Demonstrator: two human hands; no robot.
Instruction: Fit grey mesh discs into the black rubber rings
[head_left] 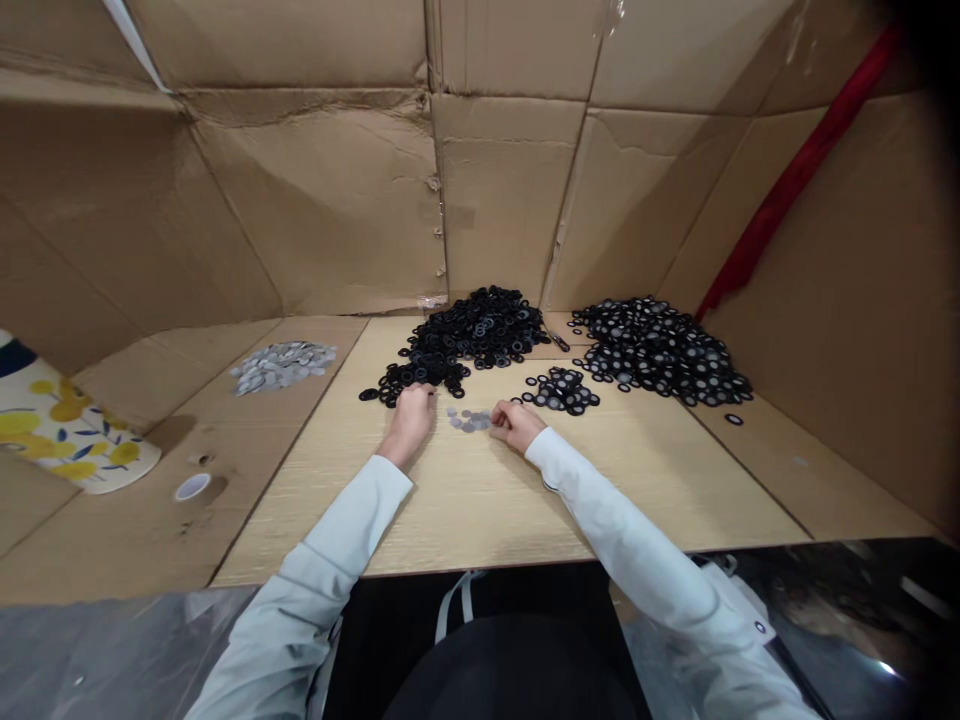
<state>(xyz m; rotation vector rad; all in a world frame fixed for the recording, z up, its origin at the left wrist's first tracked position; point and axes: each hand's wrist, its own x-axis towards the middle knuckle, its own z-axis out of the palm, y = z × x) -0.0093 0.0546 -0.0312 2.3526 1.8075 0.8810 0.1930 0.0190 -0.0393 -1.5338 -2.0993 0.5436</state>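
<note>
My left hand (412, 415) is at the near edge of a heap of black rings (480, 330), its fingers drawn together among the closest rings. Whatever lies between those fingertips is too small to make out. Just right of it, a few thin grey discs (470, 420) are scattered on the tabletop. My right hand (519, 425) touches the right side of these discs with thumb and fingers pinched; what it grips is hidden. Beyond my right hand is a small group of black rings with grey centres (562, 390).
A larger heap of grey-centred rings (660, 350) lies at the back right. Grey discs (281, 366) are piled on the left. A roll of white tape (193, 487) and a lemon-patterned cylinder (67, 425) stand further left. Cardboard walls (315, 200) enclose the table.
</note>
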